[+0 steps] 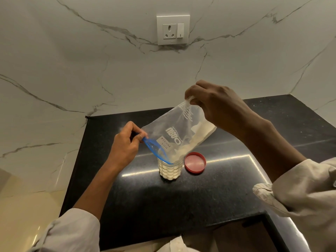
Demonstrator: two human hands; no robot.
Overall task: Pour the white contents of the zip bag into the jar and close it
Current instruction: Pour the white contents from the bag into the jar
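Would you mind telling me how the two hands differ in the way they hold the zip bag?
The right hand pinches the zip bag by its raised bottom corner, while the left hand pinches the blue zip edge low down, beside the jar. The right hand sits higher and farther back; the left hand is lower and nearer the mouth. Both grip the bag as it tilts, mouth down, into the jar.

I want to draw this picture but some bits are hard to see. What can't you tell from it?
Head view only:
- The jar mouth: hidden behind the zip bag and its blue zip strip.
- The bag's small print: too small and upside down to read.
- Right hand fingertips: curled under, hidden by its back.
- Red lid thread: too small to see.
- Both sleeves: cut off by the bottom edge.
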